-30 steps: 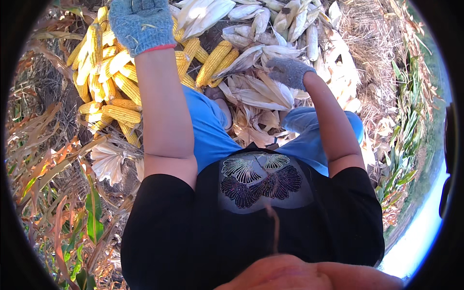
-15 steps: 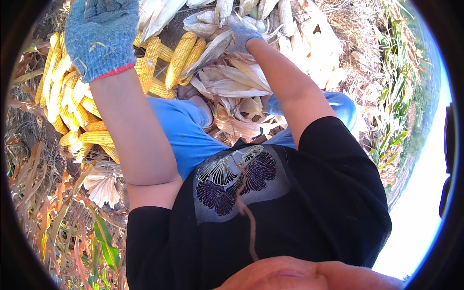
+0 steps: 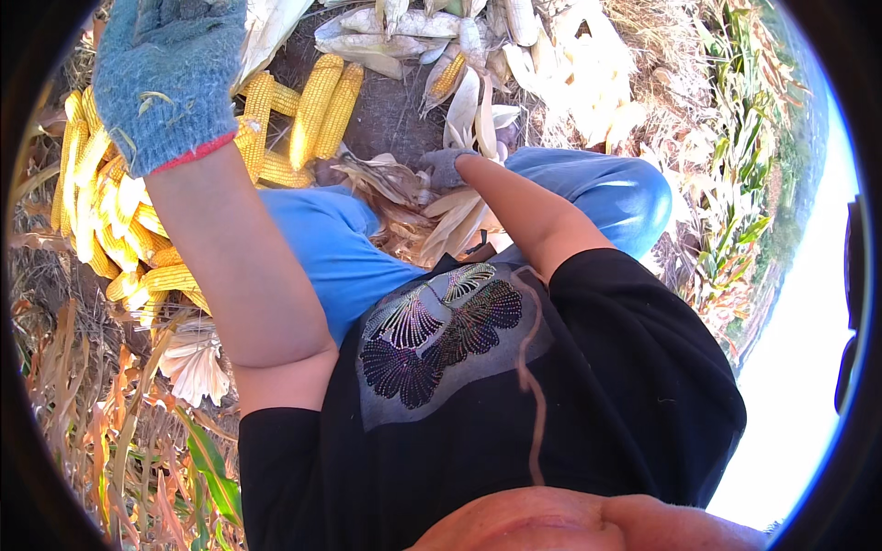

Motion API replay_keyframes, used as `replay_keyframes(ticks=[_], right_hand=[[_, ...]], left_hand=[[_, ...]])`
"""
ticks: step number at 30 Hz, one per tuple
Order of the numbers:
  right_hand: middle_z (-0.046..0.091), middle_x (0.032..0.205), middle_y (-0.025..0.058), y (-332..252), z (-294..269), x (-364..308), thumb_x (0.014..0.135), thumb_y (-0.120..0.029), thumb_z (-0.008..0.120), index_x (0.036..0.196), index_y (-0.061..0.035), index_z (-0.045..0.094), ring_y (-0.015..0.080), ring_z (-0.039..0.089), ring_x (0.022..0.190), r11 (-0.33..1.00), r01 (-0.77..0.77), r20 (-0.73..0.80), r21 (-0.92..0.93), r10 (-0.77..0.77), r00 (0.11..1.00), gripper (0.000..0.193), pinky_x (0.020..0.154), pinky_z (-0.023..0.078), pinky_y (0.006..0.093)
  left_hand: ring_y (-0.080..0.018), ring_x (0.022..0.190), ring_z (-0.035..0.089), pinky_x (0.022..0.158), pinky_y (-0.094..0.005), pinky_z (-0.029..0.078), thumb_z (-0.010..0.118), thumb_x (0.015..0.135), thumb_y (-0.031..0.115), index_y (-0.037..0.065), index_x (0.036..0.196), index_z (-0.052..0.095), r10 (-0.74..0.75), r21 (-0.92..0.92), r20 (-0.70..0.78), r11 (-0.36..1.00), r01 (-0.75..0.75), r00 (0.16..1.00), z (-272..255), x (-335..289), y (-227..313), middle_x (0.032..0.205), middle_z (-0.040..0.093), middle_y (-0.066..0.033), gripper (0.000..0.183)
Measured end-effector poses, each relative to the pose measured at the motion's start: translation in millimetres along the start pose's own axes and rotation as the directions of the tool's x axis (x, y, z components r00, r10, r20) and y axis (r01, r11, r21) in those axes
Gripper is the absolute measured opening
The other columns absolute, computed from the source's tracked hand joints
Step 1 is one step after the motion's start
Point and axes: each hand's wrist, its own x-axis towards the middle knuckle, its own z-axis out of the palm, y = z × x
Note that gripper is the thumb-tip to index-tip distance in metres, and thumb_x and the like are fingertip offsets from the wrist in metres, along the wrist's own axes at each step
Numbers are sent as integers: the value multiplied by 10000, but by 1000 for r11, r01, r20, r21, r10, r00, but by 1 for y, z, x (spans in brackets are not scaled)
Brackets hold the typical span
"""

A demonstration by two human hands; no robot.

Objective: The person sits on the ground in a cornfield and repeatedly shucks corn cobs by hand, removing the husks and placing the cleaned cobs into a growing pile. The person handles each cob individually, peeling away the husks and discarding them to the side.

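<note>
My left hand (image 3: 170, 83), in a blue-grey knit glove with a red cuff, is raised at the upper left beside the yellow corn cobs (image 3: 101, 184). Its fingers run out of the picture, so their grip is hidden. A pale husk (image 3: 271, 37) shows just right of this glove. Close in front of my body, my right hand (image 3: 445, 169), in a grey glove, is closed around dry corn husks (image 3: 464, 115), its fingertips partly hidden. Loose husks (image 3: 395, 188) lie between my legs beside it. Two bare yellow cobs (image 3: 317, 106) lie side by side between the hands.
Unpeeled corn ears (image 3: 395, 41) are piled at the far side, one with yellow kernels (image 3: 448, 75) showing. My bent legs in blue jeans (image 3: 597, 188) flank the husks. Dry stalks (image 3: 83, 413) stand at the left, and green corn plants (image 3: 744, 174) at the right.
My right hand has drawn back from the pile toward my body, and the heap of husks has come with it, baring dark ground. My left hand has shifted slightly left.
</note>
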Motion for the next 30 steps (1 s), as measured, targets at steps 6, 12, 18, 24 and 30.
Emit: replay_keyframes(ticks=[6,12,18,24,30], right_hand=[[685,1100,177,80,-44,74,795,-235,612,1173,-18,638,299,646,1039,631,274,-656,726,514,553,436,895,500,373],[665,1118,180,59,-59,115,764,-319,650,1150,-12,596,318,651,1019,388,64,-366,919,783,502,496,871,499,413],[643,1167,175,48,-82,117,735,-395,719,1234,1,576,285,625,1064,91,-47,-52,995,846,531,653,913,482,386],[648,1181,170,93,-50,130,709,-468,762,1225,32,622,290,620,1047,2,355,-270,935,652,708,732,934,457,370],[648,797,36,41,-51,22,817,-335,738,1010,-62,643,162,590,614,-311,404,-173,860,569,804,348,555,503,304]], left_hand=[[-301,885,588,791,-455,489,489,963,197,-93,1154,562,-112,-104,175,986,131,978,-5,-3,10,996,611,-202,355],[-304,873,596,798,-463,500,471,964,181,-101,1152,564,-122,-130,116,982,137,986,0,-1,1,984,625,-216,351],[-316,896,621,816,-464,516,468,965,187,-101,1155,564,-194,-150,121,966,211,974,-3,9,-10,1041,636,-239,358],[-336,934,642,830,-460,522,500,955,195,-96,1144,585,-228,-107,142,964,244,963,-2,19,-11,1072,655,-252,357],[-342,980,661,866,-452,541,539,945,179,-75,1140,616,-182,2,323,981,192,929,-8,31,-18,1083,672,-240,329]])
